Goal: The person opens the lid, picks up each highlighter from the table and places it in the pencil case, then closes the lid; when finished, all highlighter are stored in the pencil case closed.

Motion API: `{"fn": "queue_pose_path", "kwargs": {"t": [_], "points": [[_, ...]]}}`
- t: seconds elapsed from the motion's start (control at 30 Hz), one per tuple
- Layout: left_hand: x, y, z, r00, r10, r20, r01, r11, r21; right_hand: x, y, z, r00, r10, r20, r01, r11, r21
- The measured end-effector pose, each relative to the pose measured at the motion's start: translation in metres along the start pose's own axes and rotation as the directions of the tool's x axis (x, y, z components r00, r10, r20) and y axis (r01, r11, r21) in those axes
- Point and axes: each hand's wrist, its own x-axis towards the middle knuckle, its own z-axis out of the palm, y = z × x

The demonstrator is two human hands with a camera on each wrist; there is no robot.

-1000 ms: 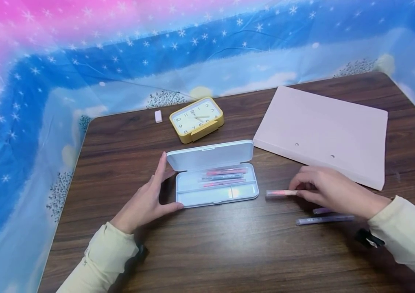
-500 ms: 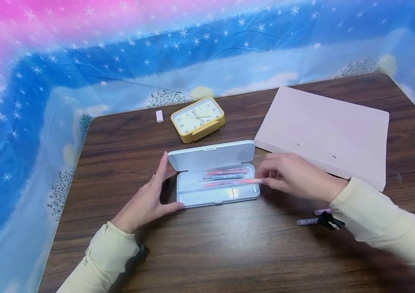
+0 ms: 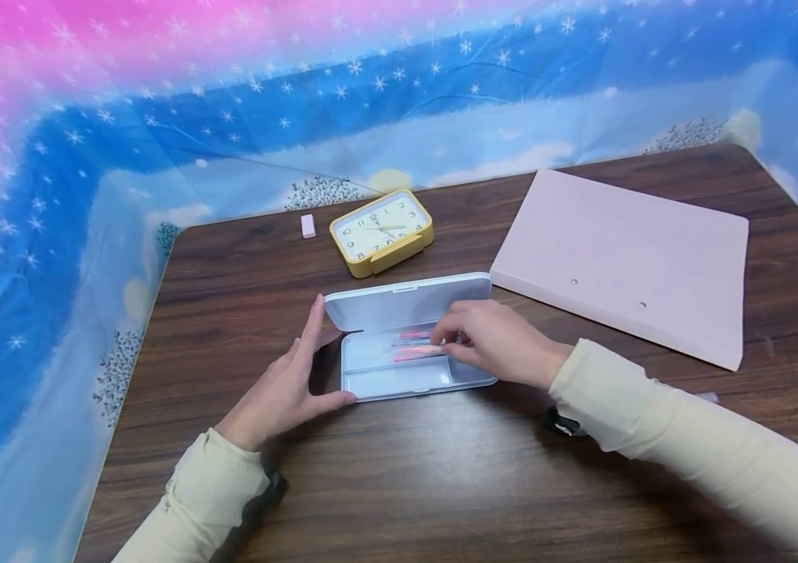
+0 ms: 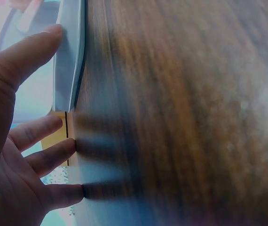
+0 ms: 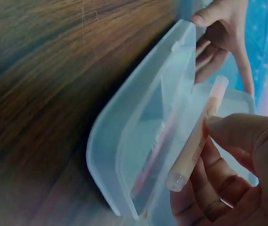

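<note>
Pinching a peach pen between thumb and fingers, our right hand holds it over the open pencil case, where other pens lie behind the divider; our left hand spreads wide, fingers straight, thumb on the near left corner. If our pinch slackens, we think the pen could drop crosswise on the others; a knuckle catching the raised lid might shove the case. Beyond that lid sits a yellow clock, with a pink binder rightward; our sleeve partly hides something pale purple on the counter
</note>
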Motion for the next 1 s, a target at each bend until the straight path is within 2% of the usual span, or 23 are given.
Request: {"fn": "queue_pose_path", "kwargs": {"t": [0.17,0.43,0.83,1.0], "points": [[0.0,0.0,0.0,1.0,0.003,-0.004,-0.003,1.0,0.003,0.008,-0.002,0.01,1.0,0.013,-0.011,-0.013,0.999,-0.033],[0.0,0.001,-0.001,1.0,0.005,-0.002,-0.005,1.0,-0.002,0.013,0.001,0.016,0.997,-0.001,-0.075,-0.004,0.998,-0.057],[0.0,0.0,0.0,1.0,0.012,-0.008,-0.012,1.0,0.009,0.01,0.003,0.016,0.998,0.017,-0.069,-0.02,0.999,-0.042],[0.001,0.0,0.0,1.0,0.014,-0.01,-0.014,1.0,0.01,0.004,0.004,0.011,0.997,0.041,-0.062,-0.041,0.999,-0.005]]}}
